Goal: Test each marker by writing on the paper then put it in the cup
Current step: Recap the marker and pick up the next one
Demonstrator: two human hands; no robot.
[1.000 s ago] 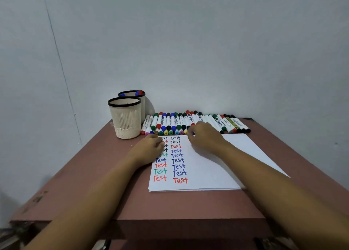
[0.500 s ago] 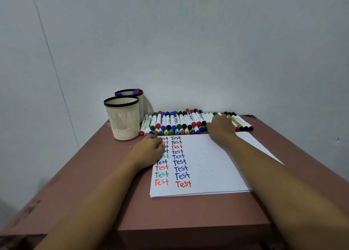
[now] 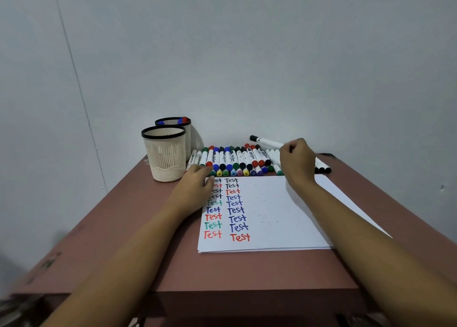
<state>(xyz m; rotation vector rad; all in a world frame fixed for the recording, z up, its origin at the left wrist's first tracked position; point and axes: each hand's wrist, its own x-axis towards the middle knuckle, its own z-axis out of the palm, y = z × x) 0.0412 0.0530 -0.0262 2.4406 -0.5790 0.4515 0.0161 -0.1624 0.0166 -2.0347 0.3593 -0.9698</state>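
Observation:
My right hand (image 3: pixel 298 162) holds a white marker with a black cap (image 3: pixel 265 141) lifted above the row of markers (image 3: pixel 237 162) that lies along the far edge of the paper (image 3: pixel 269 215). Two columns of the word "Test" in black, red, blue and green fill the paper's left part. My left hand (image 3: pixel 195 189) rests flat on the paper's top left corner, fingers slightly apart, holding nothing. A cream cup with a black rim (image 3: pixel 165 153) stands to the left of the markers. Behind it a second cup (image 3: pixel 181 126) contains blue and red markers.
The brown table (image 3: pixel 123 240) stands against a pale wall, in a corner. Its front edge is near the bottom of the view. A few black-capped markers (image 3: pixel 321 169) lie at the right end of the row.
My right hand moved right along the marker row, closed on a black-capped marker and lifted it off the table. My left hand stayed on the paper's corner.

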